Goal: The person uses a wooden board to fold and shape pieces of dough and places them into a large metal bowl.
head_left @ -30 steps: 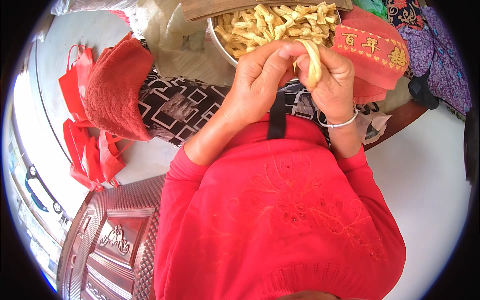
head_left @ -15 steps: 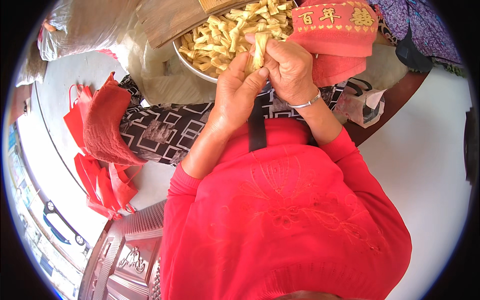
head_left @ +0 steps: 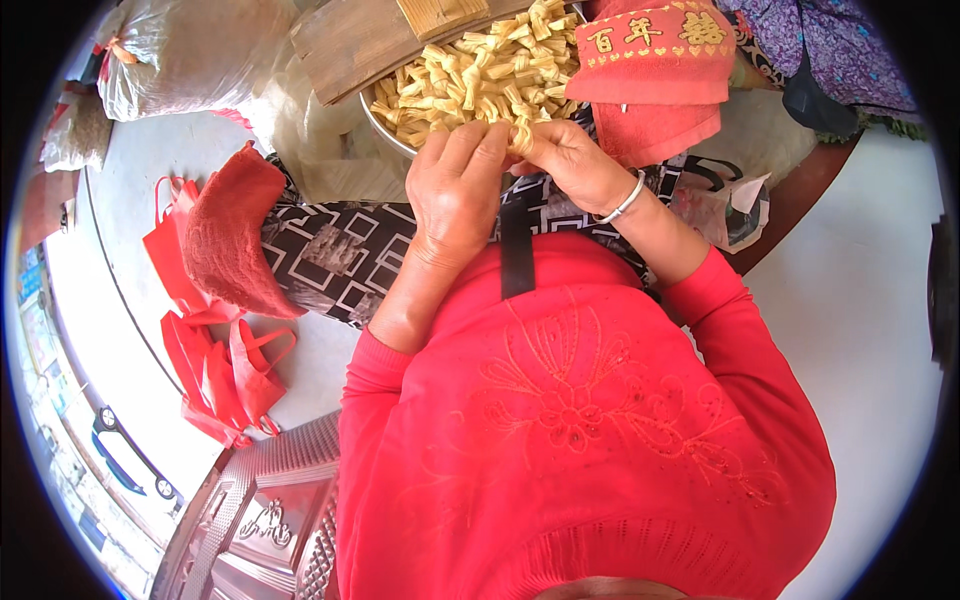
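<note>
Both my hands meet at the near side of a metal bowl (head_left: 380, 128) heaped with knotted pale-yellow pieces (head_left: 465, 80). My left hand (head_left: 452, 180), back upward, has its fingers curled on a yellow strip (head_left: 522, 138) that is bunched in a loop or knot. My right hand (head_left: 578, 165), with a silver bangle on the wrist, pinches the same strip from the right, its thumb against it. The fingertips are partly hidden behind the fingers and the piece. Below the hands is my lap in black-and-white patterned cloth (head_left: 340, 230).
Wooden boards (head_left: 350, 55) lie on the bowl's back left edge. Red towels (head_left: 650, 75) lie at its right, another (head_left: 225, 230) over my left side. Plastic sacks (head_left: 175, 60) are at back left, red bags (head_left: 210, 380) on the floor at left, purple floral fabric (head_left: 850, 60) at back right.
The strip has gone from a long loop, through an upright bundle, to a bunched knot at the fingertips. My left hand has turned back-upward. The whole view has shifted.
</note>
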The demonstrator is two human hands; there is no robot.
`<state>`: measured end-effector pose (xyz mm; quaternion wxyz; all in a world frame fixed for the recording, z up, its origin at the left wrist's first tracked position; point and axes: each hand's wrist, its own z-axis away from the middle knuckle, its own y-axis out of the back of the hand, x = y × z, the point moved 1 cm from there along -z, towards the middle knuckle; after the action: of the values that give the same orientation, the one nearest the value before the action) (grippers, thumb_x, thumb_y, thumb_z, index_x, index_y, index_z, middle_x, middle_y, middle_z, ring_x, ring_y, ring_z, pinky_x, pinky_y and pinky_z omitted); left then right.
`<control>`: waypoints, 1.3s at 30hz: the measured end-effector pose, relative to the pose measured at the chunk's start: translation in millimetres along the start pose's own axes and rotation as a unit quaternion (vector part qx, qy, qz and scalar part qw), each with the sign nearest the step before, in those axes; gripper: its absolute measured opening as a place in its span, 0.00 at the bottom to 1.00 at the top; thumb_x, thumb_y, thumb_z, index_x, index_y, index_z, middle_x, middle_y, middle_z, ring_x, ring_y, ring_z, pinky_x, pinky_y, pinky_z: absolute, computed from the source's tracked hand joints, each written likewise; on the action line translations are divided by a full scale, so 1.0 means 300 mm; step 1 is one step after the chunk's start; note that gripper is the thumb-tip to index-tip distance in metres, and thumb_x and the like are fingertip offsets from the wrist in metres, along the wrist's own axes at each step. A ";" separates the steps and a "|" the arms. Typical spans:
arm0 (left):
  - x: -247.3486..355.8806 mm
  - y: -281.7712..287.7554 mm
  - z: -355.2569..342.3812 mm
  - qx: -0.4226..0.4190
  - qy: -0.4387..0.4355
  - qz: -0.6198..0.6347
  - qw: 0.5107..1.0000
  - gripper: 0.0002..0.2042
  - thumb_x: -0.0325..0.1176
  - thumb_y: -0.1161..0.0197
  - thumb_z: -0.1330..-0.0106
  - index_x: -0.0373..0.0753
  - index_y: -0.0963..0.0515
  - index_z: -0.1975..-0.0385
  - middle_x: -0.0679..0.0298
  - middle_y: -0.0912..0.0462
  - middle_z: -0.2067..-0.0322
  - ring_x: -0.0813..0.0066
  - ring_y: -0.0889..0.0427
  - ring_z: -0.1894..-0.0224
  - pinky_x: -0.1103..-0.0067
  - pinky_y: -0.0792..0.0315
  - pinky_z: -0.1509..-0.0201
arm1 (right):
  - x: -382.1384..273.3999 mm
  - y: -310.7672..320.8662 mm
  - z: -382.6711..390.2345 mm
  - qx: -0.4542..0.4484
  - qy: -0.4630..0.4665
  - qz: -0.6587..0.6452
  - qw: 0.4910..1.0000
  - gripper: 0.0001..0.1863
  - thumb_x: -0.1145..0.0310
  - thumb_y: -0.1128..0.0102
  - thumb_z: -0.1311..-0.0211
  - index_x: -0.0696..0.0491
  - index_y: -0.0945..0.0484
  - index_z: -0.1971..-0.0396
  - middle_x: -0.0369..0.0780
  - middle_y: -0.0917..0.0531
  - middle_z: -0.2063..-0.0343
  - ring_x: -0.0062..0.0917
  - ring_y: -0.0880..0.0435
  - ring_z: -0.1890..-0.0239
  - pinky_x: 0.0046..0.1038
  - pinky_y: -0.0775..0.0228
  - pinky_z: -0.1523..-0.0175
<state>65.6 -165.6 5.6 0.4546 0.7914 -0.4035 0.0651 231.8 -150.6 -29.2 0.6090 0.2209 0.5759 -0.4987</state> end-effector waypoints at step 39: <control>-0.100 0.058 -0.003 -0.090 0.098 0.096 0.986 0.05 0.23 0.38 0.41 0.36 0.27 0.68 0.56 0.24 0.73 0.56 0.22 0.71 0.72 0.28 0.68 | -0.126 0.014 -0.008 0.034 0.188 0.377 0.906 0.09 0.71 0.43 0.36 0.59 0.21 0.61 0.38 0.17 0.73 0.18 0.18 0.68 0.24 0.27 0.65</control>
<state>33.6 -152.0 3.6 0.5531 0.6944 -0.4354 0.1493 240.3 -133.5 3.9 0.6245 0.5317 0.5360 -0.2002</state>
